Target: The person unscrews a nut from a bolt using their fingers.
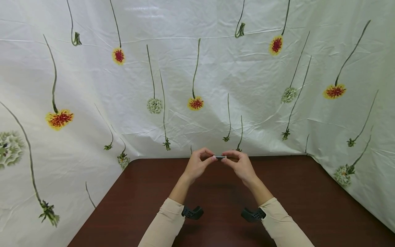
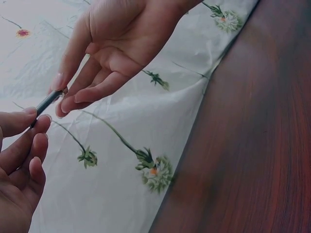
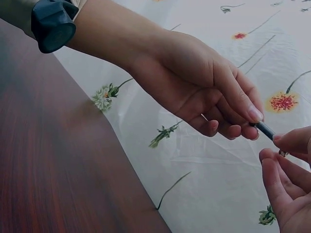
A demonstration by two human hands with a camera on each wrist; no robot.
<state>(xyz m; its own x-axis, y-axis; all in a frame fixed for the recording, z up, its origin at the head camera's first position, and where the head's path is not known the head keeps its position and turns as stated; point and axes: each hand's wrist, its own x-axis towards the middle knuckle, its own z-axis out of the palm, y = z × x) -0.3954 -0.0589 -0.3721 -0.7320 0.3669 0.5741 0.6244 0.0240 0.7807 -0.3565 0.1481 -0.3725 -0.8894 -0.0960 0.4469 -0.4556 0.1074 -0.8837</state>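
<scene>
Above the far part of the table, a small grey threaded bolt (image 1: 220, 156) spans the gap between the two hands. The left hand (image 1: 196, 164) pinches one end between thumb and fingertips; the left wrist view shows that grip on the bolt (image 2: 47, 103) from close by. At the other end, the thumb and fingers of the right hand (image 1: 242, 166) pinch the bolt. In the right wrist view a small shiny piece (image 3: 283, 153) shows at the right fingertips, partly hidden by them. The ridged shank (image 3: 265, 129) is visible between the hands.
A dark reddish-brown table (image 1: 148, 192) lies under both arms. Behind it and along its sides hangs a white cloth (image 1: 216, 68) printed with flowers and stems. Each wrist wears a black band with a camera mount, on the left (image 1: 192, 212) and on the right (image 1: 253, 215).
</scene>
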